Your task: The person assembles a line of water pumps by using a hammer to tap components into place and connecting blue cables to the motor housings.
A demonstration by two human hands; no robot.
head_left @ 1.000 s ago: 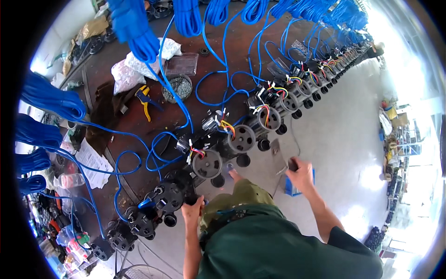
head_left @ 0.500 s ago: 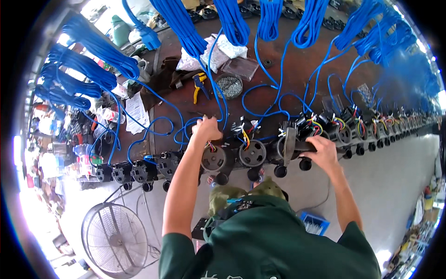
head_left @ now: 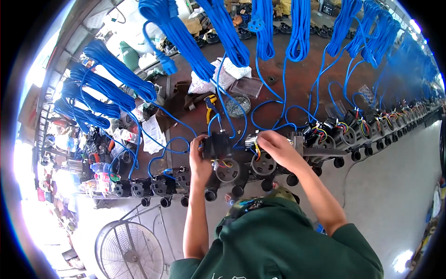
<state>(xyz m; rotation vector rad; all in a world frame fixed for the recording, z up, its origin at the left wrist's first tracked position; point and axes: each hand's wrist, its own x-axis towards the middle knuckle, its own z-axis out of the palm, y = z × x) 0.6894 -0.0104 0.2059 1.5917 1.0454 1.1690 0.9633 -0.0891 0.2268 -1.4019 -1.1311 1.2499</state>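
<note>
Mid-frame, your left hand point(head_left: 200, 163) grips a black cover point(head_left: 217, 145), likely light and stiff, best held edgewise; your right hand's point(head_left: 280, 149) grip is unclear.

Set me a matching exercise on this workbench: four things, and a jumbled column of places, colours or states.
1. Left hand
2. Stripping tool
3. Round dish
4. Fan

A. Yellow and blue
B. Low on the picture's left side
C. Holding a black part
D. Filled with small grey pieces

Pairs: 1-C, 2-A, 3-D, 4-B
</note>
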